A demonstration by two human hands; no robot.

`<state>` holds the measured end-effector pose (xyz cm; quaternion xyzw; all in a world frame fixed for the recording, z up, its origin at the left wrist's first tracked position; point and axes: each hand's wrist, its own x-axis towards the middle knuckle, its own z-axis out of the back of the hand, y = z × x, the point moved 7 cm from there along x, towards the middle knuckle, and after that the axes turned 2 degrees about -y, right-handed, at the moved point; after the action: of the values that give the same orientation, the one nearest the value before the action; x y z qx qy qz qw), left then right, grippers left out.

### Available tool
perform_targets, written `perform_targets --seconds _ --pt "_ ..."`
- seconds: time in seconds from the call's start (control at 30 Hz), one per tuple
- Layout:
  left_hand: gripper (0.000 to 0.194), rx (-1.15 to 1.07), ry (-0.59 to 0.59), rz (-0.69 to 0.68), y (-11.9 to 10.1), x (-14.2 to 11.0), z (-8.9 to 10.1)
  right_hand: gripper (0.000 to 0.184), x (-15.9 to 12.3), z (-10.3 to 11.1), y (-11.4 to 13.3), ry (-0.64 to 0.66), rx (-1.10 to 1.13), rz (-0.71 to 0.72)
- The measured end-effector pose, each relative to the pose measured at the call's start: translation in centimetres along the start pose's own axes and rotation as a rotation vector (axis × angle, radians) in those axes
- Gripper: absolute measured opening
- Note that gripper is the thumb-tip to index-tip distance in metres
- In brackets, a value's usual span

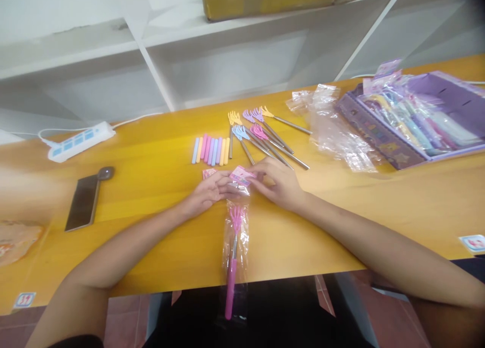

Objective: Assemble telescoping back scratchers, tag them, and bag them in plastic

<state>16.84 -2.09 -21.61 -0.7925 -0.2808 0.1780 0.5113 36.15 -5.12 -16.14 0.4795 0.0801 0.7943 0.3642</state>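
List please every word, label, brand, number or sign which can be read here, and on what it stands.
"3", then a digit that may be 4 or 9: left table sticker.
Right table sticker: too blurred to read.
Pink card: print too small and blurred.
Purple box: coloured marks on its front, too blurred.
Orange package: pale marks, unreadable.
No word or brand can be read.

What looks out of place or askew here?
The bagged pink scratcher appears to stick out past the table's near edge, while the loose scratchers lie fully on top. The clear bags are heaped unevenly. No spill visible.
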Motion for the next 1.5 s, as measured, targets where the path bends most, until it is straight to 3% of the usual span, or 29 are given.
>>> perform_targets --seconds 0.7,0.87,1.03,1.2,1.33,1.4,1.5 --pt "0.071 -0.02 0.02 0.03 0.4 -0.1 0.0 0.024 -0.6 -1.4 0.5 0.174 0.081 0.079" --pt "0.073 -0.039 0.005 0.034 0.5 -0.1 0.2 0.034 -0.8 -1.5 0.6 0.166 0.014 0.081" --pt "0.075 -0.034 0.015 0.029 0.4 -0.1 0.0 0.03 -0.9 -1.5 0.8 0.18 -0.006 0.128" --pt "0.073 -0.015 0.019 0.009 0.2 -0.1 -0.2 0.014 -1.1 -1.3 0.0 0.14 0.049 -0.003" --pt "0.07 -0.015 0.043 0.012 0.0 -0.1 -0.6 0.035 -1.3 -1.4 -1.4 0.072 0.162 -0.23" --pt "0.068 -0.004 0.059 0.014 0.0 -0.2 -0.7 0.034 -1.2 -1.8 -1.4 0.092 0.174 -0.237" --pt "0.069 0.034 0.068 0.003 0.1 -0.3 -0.7 0.013 -0.7 -1.6 -0.7 0.073 0.132 -0.154"
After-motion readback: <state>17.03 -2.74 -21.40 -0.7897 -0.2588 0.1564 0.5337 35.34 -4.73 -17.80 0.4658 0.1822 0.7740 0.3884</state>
